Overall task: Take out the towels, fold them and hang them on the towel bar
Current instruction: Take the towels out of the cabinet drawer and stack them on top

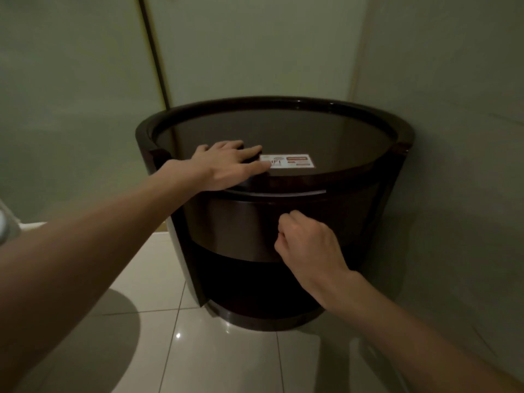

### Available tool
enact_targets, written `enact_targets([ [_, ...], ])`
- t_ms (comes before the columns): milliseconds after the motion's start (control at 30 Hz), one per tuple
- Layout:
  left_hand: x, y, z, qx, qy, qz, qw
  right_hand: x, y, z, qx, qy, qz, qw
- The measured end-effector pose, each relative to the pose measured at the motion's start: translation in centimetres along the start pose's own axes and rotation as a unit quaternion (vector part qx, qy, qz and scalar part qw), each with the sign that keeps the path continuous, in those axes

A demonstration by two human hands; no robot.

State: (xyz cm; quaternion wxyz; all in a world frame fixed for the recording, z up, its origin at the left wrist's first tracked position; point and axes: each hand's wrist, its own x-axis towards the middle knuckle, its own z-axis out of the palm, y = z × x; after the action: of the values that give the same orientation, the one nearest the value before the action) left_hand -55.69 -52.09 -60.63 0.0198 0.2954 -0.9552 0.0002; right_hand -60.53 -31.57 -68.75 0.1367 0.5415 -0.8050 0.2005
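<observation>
A round dark-brown cabinet (312, 131) stands in the corner against the wall. My left hand (229, 163) lies flat on its top near the front edge, fingers spread, just left of a white and orange sticker (292, 161). My right hand (309, 245) is curled into a loose fist against the curved drawer front (232, 225) below the top. Whether it grips a handle is hidden by the hand. No towels and no towel bar are in view.
Glossy white floor tiles (221, 353) lie in front of the cabinet. Pale green walls (453, 137) close in on the right and behind. A dark vertical strip (154, 52) runs down the back wall. The cabinet has an open dark shelf space (246, 282) below the drawer.
</observation>
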Motion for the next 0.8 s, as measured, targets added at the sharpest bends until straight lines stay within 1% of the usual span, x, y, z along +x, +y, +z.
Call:
enact_targets([
  [233, 0.1, -0.1, 0.1, 0.01, 0.005, 0.004, 1.0, -2.6, -1.0, -1.1, 0.022, -0.028, 0.003, 0.999],
  [433, -0.2, 0.1, -0.1, 0.019, 0.009, -0.001, 1.0, -3.8, -1.7, -2.3, 0.018, -0.031, -0.001, 0.999],
  [700, -0.5, 0.3, -0.6, 0.011, -0.008, -0.01, 1.0, -6.5, -2.6, -3.9, 0.035, -0.035, -0.008, 0.999],
  [800, -0.9, 0.5, -0.8, 0.01, -0.015, -0.001, 1.0, -8.0, -3.0, -4.7, 0.047, -0.042, -0.015, 0.998],
])
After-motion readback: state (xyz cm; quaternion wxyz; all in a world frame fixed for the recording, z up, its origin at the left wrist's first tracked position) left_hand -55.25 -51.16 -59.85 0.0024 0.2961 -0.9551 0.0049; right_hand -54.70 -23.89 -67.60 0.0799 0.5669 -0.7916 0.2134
